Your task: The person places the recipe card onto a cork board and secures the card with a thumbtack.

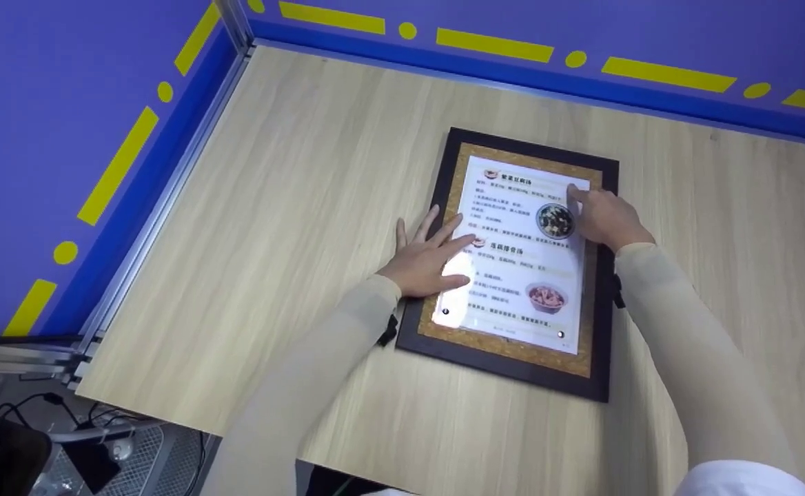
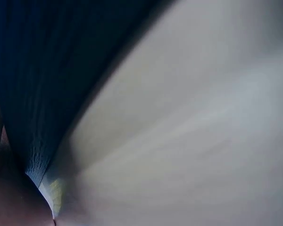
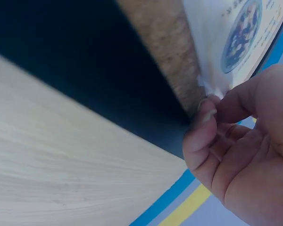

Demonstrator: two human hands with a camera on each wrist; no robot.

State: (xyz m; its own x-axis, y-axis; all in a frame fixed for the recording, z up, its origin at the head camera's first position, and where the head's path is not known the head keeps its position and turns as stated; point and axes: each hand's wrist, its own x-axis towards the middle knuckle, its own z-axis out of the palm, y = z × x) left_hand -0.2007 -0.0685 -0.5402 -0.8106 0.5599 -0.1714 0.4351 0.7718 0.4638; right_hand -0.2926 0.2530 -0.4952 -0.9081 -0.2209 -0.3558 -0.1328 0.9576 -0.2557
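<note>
A glossy printed recipe sheet (image 1: pixel 513 275), with Chinese text and two dish photos, lies on a cork board (image 1: pixel 513 350) in a dark frame (image 1: pixel 506 372). Small dark round spots mark the sheet's two lower corners. My left hand (image 1: pixel 426 265) rests flat across the sheet's left edge, fingers spread. At the upper right of the sheet, my right hand (image 1: pixel 609 217) has its fingers curled; in the right wrist view, thumb and forefinger fingertips (image 3: pixel 210 113) meet at the sheet's edge. Whether they hold a small thing there I cannot tell. The left wrist view shows mostly the dark frame and blurred tabletop.
The board lies on a light wooden table (image 1: pixel 237 227). Blue panels (image 1: pixel 85 89) with yellow dashes stand along the left and back edges. Below the front left edge are cables (image 1: pixel 30 406) and a grey mesh bin (image 1: pixel 168 455).
</note>
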